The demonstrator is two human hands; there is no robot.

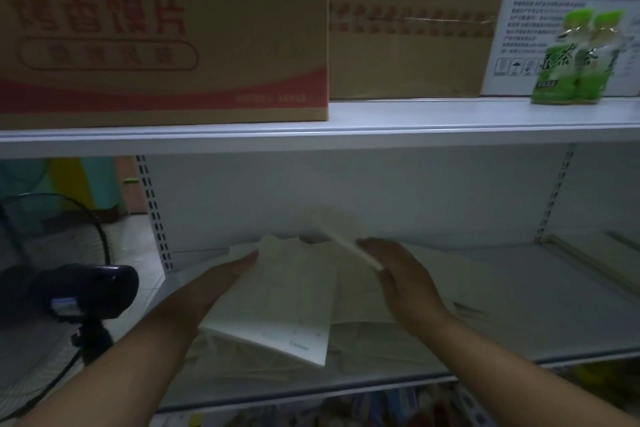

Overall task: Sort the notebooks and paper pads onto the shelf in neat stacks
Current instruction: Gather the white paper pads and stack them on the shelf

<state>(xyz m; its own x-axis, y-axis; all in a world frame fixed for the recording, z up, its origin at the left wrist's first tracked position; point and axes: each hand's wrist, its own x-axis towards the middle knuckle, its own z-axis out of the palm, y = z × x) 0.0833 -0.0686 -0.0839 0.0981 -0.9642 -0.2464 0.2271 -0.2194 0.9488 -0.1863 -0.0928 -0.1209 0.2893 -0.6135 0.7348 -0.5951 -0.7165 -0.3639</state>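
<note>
**Dim white shelf, both hands on loose pads**

A white metal shelf (519, 329) in a dim room carries scattered pale paper pads. Left hand (207, 288) lies flat, fingers straight, its grip only pressing the edge of a white notebook (280, 302). Right hand (405, 277) spreads open over a blurred thin pad (349, 243) tilted beside its fingertips; whether it grips it I cannot tell. Above the hands stand cardboard boxes (166, 31) and green tea bottles (581, 59). Left of the left hand stands a black fan (62, 253).
</note>
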